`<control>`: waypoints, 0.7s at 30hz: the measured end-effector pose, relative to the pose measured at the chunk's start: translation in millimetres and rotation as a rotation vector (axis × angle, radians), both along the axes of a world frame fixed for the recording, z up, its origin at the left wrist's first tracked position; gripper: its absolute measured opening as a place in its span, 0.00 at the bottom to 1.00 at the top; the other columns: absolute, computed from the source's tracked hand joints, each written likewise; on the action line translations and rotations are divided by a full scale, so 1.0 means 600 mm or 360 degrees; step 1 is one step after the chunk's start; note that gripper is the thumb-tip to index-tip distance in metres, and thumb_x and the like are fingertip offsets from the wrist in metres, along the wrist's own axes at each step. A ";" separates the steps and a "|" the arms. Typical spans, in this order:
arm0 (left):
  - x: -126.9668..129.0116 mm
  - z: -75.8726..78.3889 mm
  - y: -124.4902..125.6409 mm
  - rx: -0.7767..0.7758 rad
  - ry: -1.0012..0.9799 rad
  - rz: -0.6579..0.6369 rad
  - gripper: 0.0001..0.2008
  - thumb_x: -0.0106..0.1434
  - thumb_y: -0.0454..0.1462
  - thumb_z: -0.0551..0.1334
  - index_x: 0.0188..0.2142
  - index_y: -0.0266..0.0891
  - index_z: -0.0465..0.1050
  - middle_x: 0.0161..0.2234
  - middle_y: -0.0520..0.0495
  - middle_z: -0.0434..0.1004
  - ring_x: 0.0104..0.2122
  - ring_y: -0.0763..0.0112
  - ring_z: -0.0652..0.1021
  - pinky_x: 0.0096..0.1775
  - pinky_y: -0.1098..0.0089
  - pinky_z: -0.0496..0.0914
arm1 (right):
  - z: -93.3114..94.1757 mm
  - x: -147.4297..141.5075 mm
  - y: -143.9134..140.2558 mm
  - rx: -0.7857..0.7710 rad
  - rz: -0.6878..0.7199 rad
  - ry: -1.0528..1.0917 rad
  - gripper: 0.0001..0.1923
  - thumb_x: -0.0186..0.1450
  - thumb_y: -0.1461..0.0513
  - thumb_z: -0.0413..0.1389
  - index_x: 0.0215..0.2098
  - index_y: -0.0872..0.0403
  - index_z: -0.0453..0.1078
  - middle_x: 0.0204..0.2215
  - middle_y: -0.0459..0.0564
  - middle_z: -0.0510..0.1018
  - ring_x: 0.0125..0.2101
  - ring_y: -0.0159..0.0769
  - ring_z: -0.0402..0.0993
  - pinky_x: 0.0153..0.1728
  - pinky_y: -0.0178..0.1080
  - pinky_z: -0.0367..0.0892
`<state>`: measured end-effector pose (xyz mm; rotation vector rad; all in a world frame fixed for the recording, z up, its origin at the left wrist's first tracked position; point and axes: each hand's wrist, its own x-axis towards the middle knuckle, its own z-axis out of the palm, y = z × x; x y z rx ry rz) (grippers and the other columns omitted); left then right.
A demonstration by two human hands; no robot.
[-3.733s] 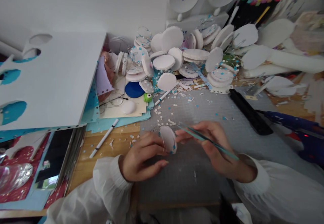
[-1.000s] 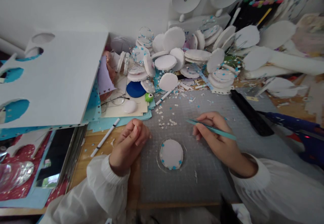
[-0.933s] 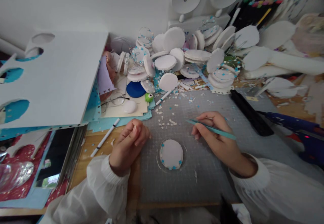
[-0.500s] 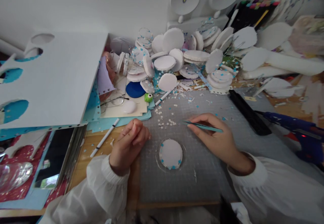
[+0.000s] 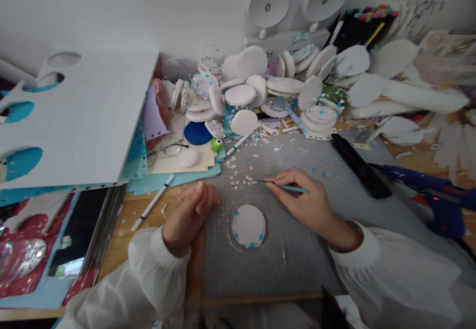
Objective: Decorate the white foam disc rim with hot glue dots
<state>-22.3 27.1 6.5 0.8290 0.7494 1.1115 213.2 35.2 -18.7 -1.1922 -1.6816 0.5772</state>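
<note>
The disc [image 5: 248,225] was white, edged with small blue specks; the tweezers [image 5: 282,186] were teal; the cutting mat [image 5: 297,249] was grey with a fine pale grid; the sleeves [image 5: 156,264] were white; the glue gun [image 5: 427,190] was dark blue.

Both forearms come in from below in loose white sleeves gathered at the wrists. The left hand [image 5: 189,210] is curled into a loose fist, its fingers [image 5: 203,197] folded in, knuckles up, thumb tucked along the index finger. The right hand [image 5: 303,200] lies palm down and stretches to the left, its fingers [image 5: 278,178] pinched together with the thumb at the tips.
</note>
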 end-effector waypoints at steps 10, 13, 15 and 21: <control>-0.004 -0.002 -0.003 0.0279 0.0571 -0.0301 0.09 0.58 0.36 0.66 0.37 0.37 0.70 0.34 0.48 0.70 0.34 0.71 0.70 0.37 0.72 0.65 | 0.023 0.001 -0.007 -0.0044 -0.0005 0.0169 0.08 0.58 0.68 0.61 0.28 0.52 0.66 0.29 0.47 0.78 0.33 0.33 0.79 0.33 0.33 0.74; -0.002 0.005 -0.009 0.0469 0.0802 -0.0575 0.05 0.60 0.35 0.63 0.35 0.36 0.71 0.32 0.46 0.72 0.34 0.69 0.72 0.38 0.70 0.66 | 0.023 -0.002 -0.009 -0.0008 0.0011 0.0152 0.08 0.58 0.68 0.61 0.28 0.52 0.66 0.29 0.46 0.78 0.32 0.33 0.79 0.32 0.33 0.75; 0.000 0.008 -0.009 0.0500 0.0875 -0.0614 0.06 0.62 0.37 0.61 0.33 0.35 0.72 0.30 0.46 0.73 0.33 0.70 0.73 0.37 0.70 0.67 | 0.023 -0.003 -0.012 0.0034 0.0026 0.0121 0.08 0.58 0.69 0.61 0.29 0.52 0.66 0.29 0.46 0.79 0.32 0.32 0.79 0.32 0.33 0.74; 0.017 0.010 0.004 0.0131 0.0872 -0.0130 0.11 0.61 0.44 0.62 0.34 0.37 0.71 0.26 0.52 0.69 0.24 0.77 0.68 0.26 0.76 0.64 | 0.029 -0.003 -0.025 0.0180 0.0172 0.0111 0.09 0.58 0.70 0.61 0.31 0.52 0.66 0.31 0.48 0.80 0.34 0.34 0.79 0.31 0.34 0.74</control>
